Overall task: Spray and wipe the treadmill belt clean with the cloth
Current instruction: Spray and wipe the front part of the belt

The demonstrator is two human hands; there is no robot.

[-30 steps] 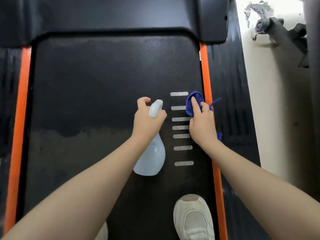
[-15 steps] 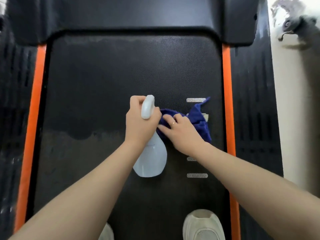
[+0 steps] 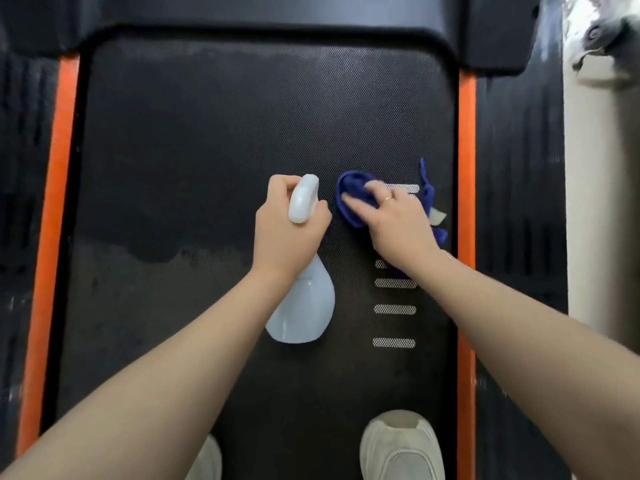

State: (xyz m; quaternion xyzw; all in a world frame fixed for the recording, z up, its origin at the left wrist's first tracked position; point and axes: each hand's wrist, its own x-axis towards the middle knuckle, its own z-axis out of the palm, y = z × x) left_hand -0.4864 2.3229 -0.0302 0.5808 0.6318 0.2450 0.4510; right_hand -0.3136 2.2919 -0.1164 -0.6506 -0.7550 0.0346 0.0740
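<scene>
The black treadmill belt (image 3: 207, 140) fills the view, darker and damp in its upper half, duller below a ragged line. My left hand (image 3: 289, 233) grips the neck of a pale blue spray bottle (image 3: 304, 310), its white head pointing up the belt. Just to the right, my right hand (image 3: 398, 220) presses a blue cloth (image 3: 353, 192) flat on the belt with straight fingers. Part of the cloth trails toward the right orange strip. A row of white dashes (image 3: 394, 309) runs down the belt below that hand.
Orange strips (image 3: 465, 168) edge the belt on both sides, with black ribbed side rails (image 3: 519, 168) beyond. The black motor cover (image 3: 263, 15) spans the top. My white shoes (image 3: 403, 448) stand on the belt at the bottom. A pale floor (image 3: 588, 202) lies to the right.
My right hand slid the cloth from the right edge toward the middle beside the bottle, then a little up the belt. The left hand kept its grip on the bottle.
</scene>
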